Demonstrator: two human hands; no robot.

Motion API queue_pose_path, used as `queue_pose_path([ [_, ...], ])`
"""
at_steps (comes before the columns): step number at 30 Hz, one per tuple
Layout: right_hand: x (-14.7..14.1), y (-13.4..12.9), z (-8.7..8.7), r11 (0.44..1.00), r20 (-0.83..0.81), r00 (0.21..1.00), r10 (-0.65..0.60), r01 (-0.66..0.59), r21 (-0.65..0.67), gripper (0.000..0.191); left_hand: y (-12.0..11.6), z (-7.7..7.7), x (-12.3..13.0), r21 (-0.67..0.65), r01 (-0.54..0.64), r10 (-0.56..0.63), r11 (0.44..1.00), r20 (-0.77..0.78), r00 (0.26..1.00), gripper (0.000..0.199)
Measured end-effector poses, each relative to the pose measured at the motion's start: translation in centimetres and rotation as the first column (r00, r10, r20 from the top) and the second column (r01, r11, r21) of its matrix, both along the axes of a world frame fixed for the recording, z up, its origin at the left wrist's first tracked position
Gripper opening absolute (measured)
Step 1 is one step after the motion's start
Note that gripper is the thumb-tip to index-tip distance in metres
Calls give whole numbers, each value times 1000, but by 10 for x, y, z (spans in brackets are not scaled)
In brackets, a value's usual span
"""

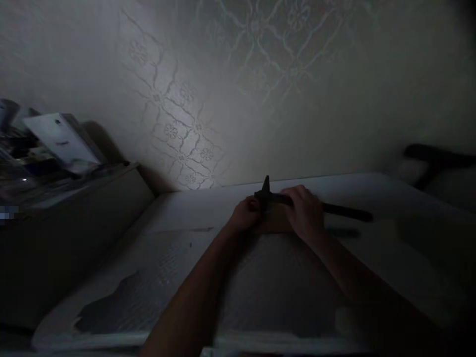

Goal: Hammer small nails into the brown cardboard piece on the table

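Near the back of the white table, my right hand (pixel 305 210) is wrapped round the dark handle of a hammer (pixel 347 212). The handle points to the right, and the head, with a pointed end upward, is at the left. Right beside that head is my left hand (pixel 245 214), its fingers curled and pinched together. Whatever sits between those fingertips is too dark and small to make out. Under both hands lies a flat brown wooden block (pixel 275 222). The hammer head is over the block's left part; I cannot tell whether they touch.
The white table (pixel 186 210) has a worn grey patch (pixel 122 302) at front left. A tiny dark object (pixel 191 245) lies on it. At left, a cabinet (pixel 111 218) bears a white box (pixel 61 136) and clutter. A dark T-shaped object (pixel 435 156) stands at right, a patterned wall (pixel 238 99) behind.
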State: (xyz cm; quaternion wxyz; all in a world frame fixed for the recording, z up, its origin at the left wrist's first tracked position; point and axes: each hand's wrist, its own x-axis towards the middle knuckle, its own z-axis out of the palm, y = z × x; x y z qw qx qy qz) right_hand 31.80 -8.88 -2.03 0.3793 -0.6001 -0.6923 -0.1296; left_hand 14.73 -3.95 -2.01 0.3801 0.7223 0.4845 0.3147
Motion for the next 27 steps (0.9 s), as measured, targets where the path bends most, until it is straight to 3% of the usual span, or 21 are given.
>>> queue_pose_path([
  [13,1,1,0,997,-5,1000,12,-11,73,21,0,-1,0,17,-4,4,1000,1,1000,31],
  [27,2,3,-2,1000,-1,1000,-8,8,29,22,2,-2,-1,3,13,-13,1000,17,1000,33],
])
